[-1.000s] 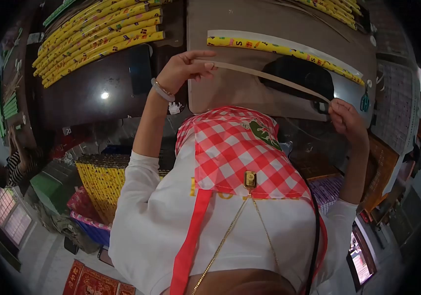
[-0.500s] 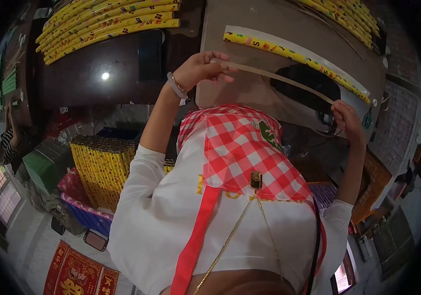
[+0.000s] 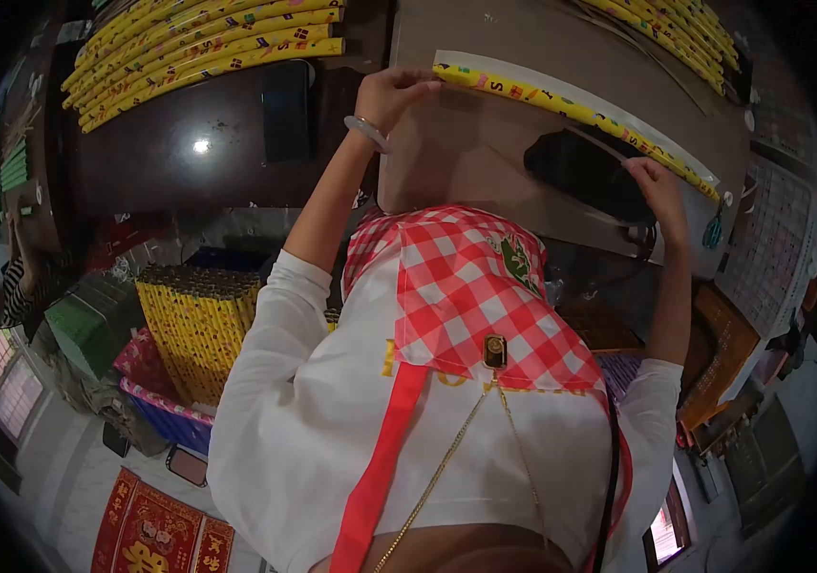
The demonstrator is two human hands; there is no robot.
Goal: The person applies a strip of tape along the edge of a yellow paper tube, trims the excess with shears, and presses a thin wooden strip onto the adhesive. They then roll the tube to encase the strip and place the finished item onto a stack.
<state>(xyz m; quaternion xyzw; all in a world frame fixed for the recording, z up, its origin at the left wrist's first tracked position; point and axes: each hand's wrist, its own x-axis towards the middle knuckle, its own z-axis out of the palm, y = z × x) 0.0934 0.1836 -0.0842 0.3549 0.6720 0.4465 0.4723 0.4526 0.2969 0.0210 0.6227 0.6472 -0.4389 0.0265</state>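
Both hands have dropped down since 0.5 s ago; the thin strip isn't held up in the air now.

Head view: L hand (image 3: 394,94), upper middle of the frame, fingers bent & pinching the left end of the long yellow stick (image 3: 561,103). The stick lies on a white sheet (image 3: 523,74) on the brown surface (image 3: 466,162). R hand (image 3: 652,181), right of middle, fingers bunched by a black thing (image 3: 580,172). Can't tell if they pinch the strip; it's too thin to see well.

Best way, I think: hold both ends flat, line up w/ the stick, go slow.

Dim indoor light, lamp glare on dark tabletop (image 3: 200,146), fisheye-warped black edges
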